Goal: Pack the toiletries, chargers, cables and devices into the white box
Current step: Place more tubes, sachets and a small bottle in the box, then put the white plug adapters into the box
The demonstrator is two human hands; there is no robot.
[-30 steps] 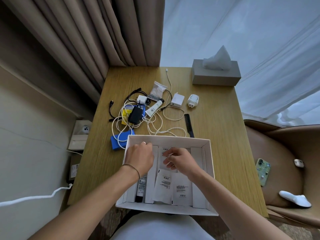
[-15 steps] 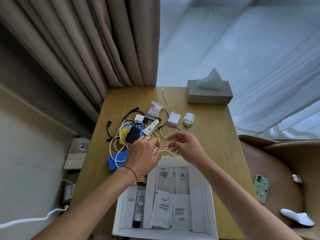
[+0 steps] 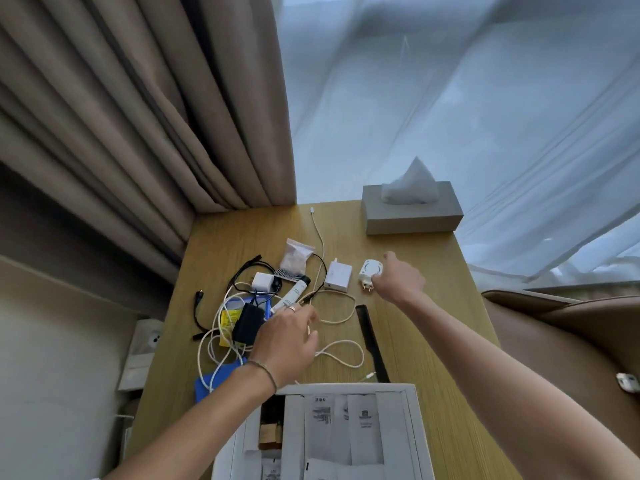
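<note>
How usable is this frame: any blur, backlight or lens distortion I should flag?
Head view: soft daylight through the sheer curtain, no hard shadows or glare; wide-angle bending of the brown curtain and table edges; slight motion blur on the left hand and right hand; labels in the white box unreadable.

Worn on the head, looking forward and steeply down across the tabletop [image 3: 433, 323] from its near edge, close above it, toward the curtains [image 3: 138, 116] beyond.
</note>
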